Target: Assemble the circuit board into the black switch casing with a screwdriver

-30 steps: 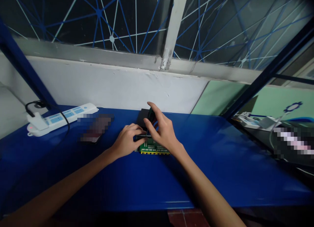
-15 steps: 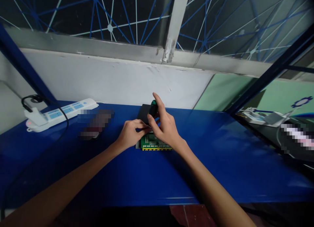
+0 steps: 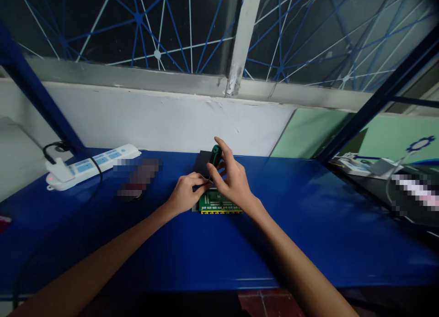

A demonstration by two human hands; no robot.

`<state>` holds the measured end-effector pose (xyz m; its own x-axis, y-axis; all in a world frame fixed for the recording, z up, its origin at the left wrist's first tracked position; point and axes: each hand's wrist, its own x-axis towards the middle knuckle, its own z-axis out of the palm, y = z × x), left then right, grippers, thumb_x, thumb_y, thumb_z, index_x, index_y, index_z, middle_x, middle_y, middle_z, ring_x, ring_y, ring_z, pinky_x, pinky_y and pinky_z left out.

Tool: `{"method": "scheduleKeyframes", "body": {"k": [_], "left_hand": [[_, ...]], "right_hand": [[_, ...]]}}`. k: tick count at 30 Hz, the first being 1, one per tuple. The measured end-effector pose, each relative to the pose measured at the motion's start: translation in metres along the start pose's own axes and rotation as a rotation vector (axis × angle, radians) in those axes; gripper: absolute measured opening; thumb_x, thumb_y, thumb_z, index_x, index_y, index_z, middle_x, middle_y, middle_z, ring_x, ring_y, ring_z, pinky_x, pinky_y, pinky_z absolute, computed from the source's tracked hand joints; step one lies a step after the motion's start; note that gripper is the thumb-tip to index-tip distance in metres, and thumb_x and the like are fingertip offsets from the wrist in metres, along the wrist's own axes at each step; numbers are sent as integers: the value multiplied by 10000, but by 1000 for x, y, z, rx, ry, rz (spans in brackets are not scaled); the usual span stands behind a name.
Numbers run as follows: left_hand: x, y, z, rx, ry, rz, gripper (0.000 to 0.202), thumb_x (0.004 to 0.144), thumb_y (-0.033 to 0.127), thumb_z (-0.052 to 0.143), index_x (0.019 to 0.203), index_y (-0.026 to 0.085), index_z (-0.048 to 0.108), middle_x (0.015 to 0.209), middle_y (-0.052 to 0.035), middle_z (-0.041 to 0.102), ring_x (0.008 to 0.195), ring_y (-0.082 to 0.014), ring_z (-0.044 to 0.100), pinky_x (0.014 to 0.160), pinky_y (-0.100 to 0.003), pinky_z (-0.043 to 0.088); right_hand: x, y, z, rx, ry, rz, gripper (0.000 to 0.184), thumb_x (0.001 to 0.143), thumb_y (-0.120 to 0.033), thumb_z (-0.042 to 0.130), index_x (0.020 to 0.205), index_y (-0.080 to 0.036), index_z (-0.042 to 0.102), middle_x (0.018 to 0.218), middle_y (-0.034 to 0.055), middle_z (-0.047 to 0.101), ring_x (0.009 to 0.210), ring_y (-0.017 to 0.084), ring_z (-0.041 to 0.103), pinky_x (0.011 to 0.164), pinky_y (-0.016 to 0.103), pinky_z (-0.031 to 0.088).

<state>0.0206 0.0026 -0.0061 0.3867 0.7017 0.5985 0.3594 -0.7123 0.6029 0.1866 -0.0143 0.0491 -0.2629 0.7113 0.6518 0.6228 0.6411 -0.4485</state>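
Observation:
A screwdriver [image 3: 215,155] with a green and black handle stands nearly upright in my right hand [image 3: 235,177]. My right thumb and fingers close around its handle, with the index finger stretched up past the top. My left hand [image 3: 187,191] is pinched at the lower end of the screwdriver's shaft; what lies between its fingertips is too small to make out. Below both hands is a green circuit board [image 3: 219,202] with a yellow strip along its front edge. The hands cover part of the board, and the screwdriver's tip is hidden. Behind the left fingers sits a flat black object [image 3: 203,161].
The blue table [image 3: 206,253] carries a white power strip [image 3: 98,164] with a plugged-in black cable [image 3: 99,180] at the left. Near it lies a blurred-out dark object [image 3: 139,180]. Blue frame posts rise on both sides. Electronics and cables sit at the right.
The camera view has shifted slightly, so the scene sits a little lower. The screwdriver handle's top now shows more clearly. Both hands keep nearly the same pose over the board.

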Motion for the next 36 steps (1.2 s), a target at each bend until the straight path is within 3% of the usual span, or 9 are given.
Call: {"method": "scheduleKeyframes", "body": {"k": [4, 7, 15, 19, 25, 36], "left_hand": [[-3, -1, 2, 124, 71, -6, 56, 810, 231, 696, 797, 209, 746, 831, -35, 735, 812, -210, 663, 743, -343, 493], [-3, -1, 2, 138, 122, -2, 75, 805, 249, 702, 753, 207, 735, 791, -26, 732, 768, -201, 663, 716, -343, 486], [-1, -1, -1, 89, 69, 10, 157, 857, 266, 623, 793, 214, 756, 816, -39, 739, 779, -196, 663, 746, -353, 491], [0, 1, -3, 62, 32, 1, 134, 844, 228, 628, 822, 215, 760, 844, -42, 743, 805, -206, 672, 752, -354, 496], [0, 3, -4, 7, -28, -1, 150, 840, 162, 614, 879, 201, 753, 861, -50, 739, 839, -206, 669, 764, -335, 510], [0, 1, -3, 40, 45, 0, 82, 815, 201, 664, 805, 190, 745, 824, -53, 740, 799, -209, 678, 756, -334, 524]], "right_hand": [[0, -1, -2, -64, 10, -19, 551, 941, -376, 440, 1457, -231, 311, 904, 49, 657, 635, 156, 601, 587, 306, 486], [1, -2, -3, -104, 4, -22, 577, 939, -397, 444, 1466, -209, 304, 910, 54, 669, 618, 153, 596, 581, 305, 481], [-1, -2, -3, -84, -13, -57, 610, 944, -298, 382, 1510, -172, 194, 1008, 82, 652, 722, 175, 621, 649, 331, 504], [-1, -2, -3, -48, -16, -49, 593, 940, -292, 384, 1499, -212, 208, 1070, 80, 636, 763, 179, 631, 624, 326, 509], [0, -1, -3, -58, 2, -45, 560, 940, -305, 398, 1474, -202, 262, 968, 71, 649, 704, 173, 626, 588, 314, 495], [-1, 0, 1, -88, 11, -62, 566, 936, -319, 415, 1469, -220, 252, 970, 64, 653, 687, 171, 623, 584, 320, 490]]}}
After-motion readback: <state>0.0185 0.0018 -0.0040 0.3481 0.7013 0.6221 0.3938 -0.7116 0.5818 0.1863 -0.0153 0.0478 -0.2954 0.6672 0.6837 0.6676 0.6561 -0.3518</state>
